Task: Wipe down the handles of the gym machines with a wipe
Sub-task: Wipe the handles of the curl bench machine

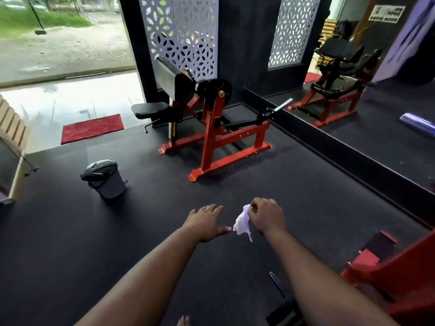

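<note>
Both my arms reach out over the black rubber floor. My right hand [266, 216] pinches a crumpled white wipe [242, 223], which hangs down from its fingers. My left hand [206, 223] is beside it, palm down with fingers straight, its thumb tip at the wipe's lower edge. Ahead stands a red-framed gym machine [213, 128] with a black seat [150, 109], a black pad and a chrome bar end [283, 104] sticking out on its right. Neither hand touches the machine.
A small grey pedal bin [106, 178] with a black lid stands on the floor to the left. A wall mirror [376, 114] runs along the right. Part of another red machine [388, 274] is at the lower right. A red doormat [91, 128] lies at the open doorway.
</note>
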A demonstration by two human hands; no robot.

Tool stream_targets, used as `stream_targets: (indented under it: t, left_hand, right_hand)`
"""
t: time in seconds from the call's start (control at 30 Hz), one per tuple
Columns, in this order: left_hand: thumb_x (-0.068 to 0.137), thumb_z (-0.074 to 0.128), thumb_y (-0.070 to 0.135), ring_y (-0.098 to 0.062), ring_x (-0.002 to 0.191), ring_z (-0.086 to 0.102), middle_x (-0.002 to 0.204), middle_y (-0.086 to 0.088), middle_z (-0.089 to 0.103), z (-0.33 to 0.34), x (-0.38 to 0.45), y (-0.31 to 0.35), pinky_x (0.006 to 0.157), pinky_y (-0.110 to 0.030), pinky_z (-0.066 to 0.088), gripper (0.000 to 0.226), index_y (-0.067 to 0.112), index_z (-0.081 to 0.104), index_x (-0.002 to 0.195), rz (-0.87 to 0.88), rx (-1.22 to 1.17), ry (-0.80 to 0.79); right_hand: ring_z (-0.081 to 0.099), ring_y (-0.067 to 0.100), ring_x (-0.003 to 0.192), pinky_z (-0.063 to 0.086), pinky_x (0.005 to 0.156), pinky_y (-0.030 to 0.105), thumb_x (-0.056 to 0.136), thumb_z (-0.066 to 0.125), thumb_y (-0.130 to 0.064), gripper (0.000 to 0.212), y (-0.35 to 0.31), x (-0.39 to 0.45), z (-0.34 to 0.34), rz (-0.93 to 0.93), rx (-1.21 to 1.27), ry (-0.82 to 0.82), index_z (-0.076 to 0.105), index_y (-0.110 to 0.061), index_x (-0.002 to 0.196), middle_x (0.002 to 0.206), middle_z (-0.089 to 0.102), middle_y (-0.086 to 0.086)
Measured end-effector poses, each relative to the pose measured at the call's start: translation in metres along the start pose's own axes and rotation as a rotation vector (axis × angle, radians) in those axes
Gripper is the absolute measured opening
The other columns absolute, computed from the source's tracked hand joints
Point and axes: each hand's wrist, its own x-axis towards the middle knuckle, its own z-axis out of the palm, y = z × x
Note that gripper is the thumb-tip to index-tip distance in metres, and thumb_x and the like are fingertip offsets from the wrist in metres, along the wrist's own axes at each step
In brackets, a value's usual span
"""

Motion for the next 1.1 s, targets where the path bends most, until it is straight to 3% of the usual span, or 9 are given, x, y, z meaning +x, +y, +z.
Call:
stream_targets:
  t: [0.23,0.5,0.73,1.1]
  left_hand:
    - [0.094,0.043,0.077,-0.021,0.158,0.016,0.172,0.001,0.015,-0.048,0.162,-0.046,0.125,-0.052,0.016,0.093,0.027,0.012,0.165,0.096,0.02,-0.054]
    - [0.094,0.041,0.078,-0.023,0.157,0.018,0.172,0.0,0.017,-0.131,0.334,-0.057,0.125,-0.052,0.018,0.094,0.025,0.013,0.165,0.254,0.103,-0.114]
    - [0.093,0.041,0.079,-0.022,0.157,0.019,0.172,0.0,0.017,-0.173,0.498,-0.007,0.123,-0.051,0.02,0.094,0.025,0.014,0.165,0.369,0.175,-0.138]
    - [0.093,0.044,0.079,-0.023,0.156,0.021,0.171,-0.001,0.019,-0.242,0.752,0.095,0.123,-0.052,0.023,0.095,0.025,0.014,0.165,0.4,0.199,-0.163]
  right_hand:
    - [0.059,0.024,0.096,0.048,0.077,0.036,0.088,0.056,-0.033,0.015,0.011,0.144,0.035,0.145,0.024,0.032,0.068,-0.024,0.091,0.093,0.071,-0.003]
    - [0.058,0.022,0.098,0.048,0.077,0.035,0.088,0.055,-0.031,0.015,0.033,0.288,0.024,0.332,0.026,0.079,0.068,-0.024,0.091,0.093,0.071,-0.006]
    - [0.056,0.02,0.099,0.049,0.08,0.035,0.088,0.055,-0.034,0.014,0.114,0.413,0.022,0.44,0.046,0.109,0.066,-0.026,0.091,0.094,0.07,-0.01]
    - [0.056,0.021,0.1,0.05,0.081,0.036,0.089,0.054,-0.033,0.014,0.266,0.634,-0.009,0.53,0.102,0.098,0.066,-0.027,0.09,0.094,0.07,-0.007]
